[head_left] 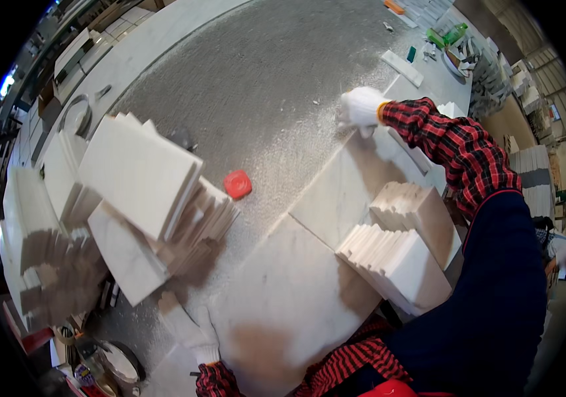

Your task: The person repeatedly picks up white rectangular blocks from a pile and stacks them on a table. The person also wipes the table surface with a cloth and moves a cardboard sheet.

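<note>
My right hand [362, 109], in a white knitted glove, is curled closed over the grey, dust-strewn tabletop [250, 73], by the far end of the pale stone slabs [328, 195]. What its fingers hold, if anything, is hidden. At the lower left my left hand [189, 331], gloved too, reaches out low with fingers stretched and thumb apart. Nothing shows in it. Just beyond its fingertips stands a stack of white stone tiles [140, 175], some tilted on top. A red block [237, 184] lies beside that stack.
More stacked tiles [38, 245] stand at the far left. Two tile stacks [398, 264] sit close to my body on the right. A narrow white strip [402, 68] lies past my right hand. Bottles and a round tub [119, 362] crowd the lower left corner.
</note>
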{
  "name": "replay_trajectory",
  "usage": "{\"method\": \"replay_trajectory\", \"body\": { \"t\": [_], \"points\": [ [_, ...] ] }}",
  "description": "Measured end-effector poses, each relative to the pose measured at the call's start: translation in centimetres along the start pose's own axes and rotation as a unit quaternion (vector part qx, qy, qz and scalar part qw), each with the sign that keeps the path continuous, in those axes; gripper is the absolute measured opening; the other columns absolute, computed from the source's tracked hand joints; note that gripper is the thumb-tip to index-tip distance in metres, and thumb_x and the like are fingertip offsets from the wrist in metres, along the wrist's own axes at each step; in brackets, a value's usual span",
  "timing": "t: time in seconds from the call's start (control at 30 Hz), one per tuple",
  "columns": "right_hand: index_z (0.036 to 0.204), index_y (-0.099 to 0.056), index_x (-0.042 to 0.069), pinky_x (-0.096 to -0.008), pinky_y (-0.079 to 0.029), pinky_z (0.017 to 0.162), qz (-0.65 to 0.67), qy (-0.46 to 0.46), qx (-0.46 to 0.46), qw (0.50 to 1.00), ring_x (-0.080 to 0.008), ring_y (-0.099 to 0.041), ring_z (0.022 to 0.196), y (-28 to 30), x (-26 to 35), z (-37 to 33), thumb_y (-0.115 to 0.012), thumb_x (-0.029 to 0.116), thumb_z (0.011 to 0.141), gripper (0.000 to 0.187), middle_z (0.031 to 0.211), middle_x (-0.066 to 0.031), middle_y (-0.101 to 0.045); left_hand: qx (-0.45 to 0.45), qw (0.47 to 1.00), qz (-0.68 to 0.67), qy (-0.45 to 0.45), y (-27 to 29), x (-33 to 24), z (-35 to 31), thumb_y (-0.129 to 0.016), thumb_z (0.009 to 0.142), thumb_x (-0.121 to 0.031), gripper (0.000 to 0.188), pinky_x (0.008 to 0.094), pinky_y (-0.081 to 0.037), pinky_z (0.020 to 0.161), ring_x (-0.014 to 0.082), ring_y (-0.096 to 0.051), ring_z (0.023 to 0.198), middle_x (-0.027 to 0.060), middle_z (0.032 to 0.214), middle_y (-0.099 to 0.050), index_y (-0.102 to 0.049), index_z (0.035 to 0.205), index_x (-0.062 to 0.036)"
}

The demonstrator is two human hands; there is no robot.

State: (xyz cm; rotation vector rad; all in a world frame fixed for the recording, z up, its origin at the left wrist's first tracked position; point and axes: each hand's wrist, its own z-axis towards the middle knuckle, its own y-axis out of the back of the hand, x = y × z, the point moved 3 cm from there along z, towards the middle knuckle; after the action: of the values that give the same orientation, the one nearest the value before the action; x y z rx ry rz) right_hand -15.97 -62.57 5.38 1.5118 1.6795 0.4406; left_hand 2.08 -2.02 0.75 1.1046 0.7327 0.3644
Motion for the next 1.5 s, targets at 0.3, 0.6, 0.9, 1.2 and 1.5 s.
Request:
{"method": "replay_trajectory", "body": {
  "t": [0.3, 0.6, 0.9, 1.2, 1.5],
  "points": [
    [0.105, -0.074, 0.006, -0.0436, -0.059, 0.07, 0.363, 0.037, -0.046, 0.93, -0.0358, -0.074, 0.075, 13.0, 19.6, -5.1, -0.072, 0.035, 0.087, 0.035, 0.078, -0.0154, -0.074, -0.006, 1.0, 0.018, 0.01, 0.6, -0.3, -0.2, -0.063, 0.096, -0.033, 0.065, 0.0527, -0.03, 0.119, 0.0457, -0.042, 0.139, 0.0245, 0.149, -0.05, -0.047, 0.148, 0.0021],
    [0.121, -0.07, 0.007, -0.0424, -0.061, 0.083, 0.314, -0.279, -0.026, 0.907, -0.0307, -0.075, 0.095, 8.2, 4.0, 0.7, -0.08, 0.042, 0.085, 0.052, 0.104, -0.0186, -0.076, -0.009, 1.0, 0.017, 0.022, 0.7, -0.1, -0.6, -0.064, 0.095, -0.04, 0.068, 0.0539, -0.027, 0.121, 0.044, -0.041, 0.141, 0.0237, 0.15, -0.049, -0.048, 0.148, -0.0014],
    [0.11, -0.07, -0.001, -0.0396, -0.062, 0.073, 0.215, -0.135, -0.036, 0.967, -0.0319, -0.076, 0.085, 14.3, 19.0, -0.8, -0.074, 0.04, 0.091, 0.045, 0.093, -0.02, -0.076, -0.019, 0.999, 0.022, 0.029, 0.7, 1.1, -1.6, -0.066, 0.092, -0.048, 0.072, 0.0555, -0.024, 0.123, 0.0419, -0.041, 0.142, 0.0217, 0.15, -0.049, -0.048, 0.148, -0.0051],
    [0.126, -0.067, 0.008, -0.0378, -0.056, 0.095, 0.099, -0.056, 0.058, 0.992, -0.024, -0.069, 0.111, 15.3, 29.8, -2.5, -0.085, 0.026, 0.079, 0.054, 0.119, -0.0103, -0.072, -0.051, 0.999, 0.017, -0.002, 0.2, 0.8, -1.3, -0.064, 0.093, -0.052, 0.071, 0.0548, -0.026, 0.122, 0.0387, -0.04, 0.142, 0.0193, 0.15, -0.049, -0.05, 0.146, -0.0054],
    [0.121, -0.072, 0.021, -0.0428, -0.06, 0.089, 0.214, -0.144, -0.046, 0.965, -0.0309, -0.072, 0.104, 17.6, 26.1, -3.8, -0.071, 0.022, 0.09, 0.03, 0.111, -0.0102, -0.075, -0.089, 0.996, 0.004, -0.03, 1.4, 0.5, -1.3, -0.066, 0.092, -0.052, 0.067, 0.0523, -0.033, 0.115, 0.0367, -0.046, 0.133, 0.0164, 0.14, -0.054, -0.054, 0.138, -0.0052]
  ]
}}
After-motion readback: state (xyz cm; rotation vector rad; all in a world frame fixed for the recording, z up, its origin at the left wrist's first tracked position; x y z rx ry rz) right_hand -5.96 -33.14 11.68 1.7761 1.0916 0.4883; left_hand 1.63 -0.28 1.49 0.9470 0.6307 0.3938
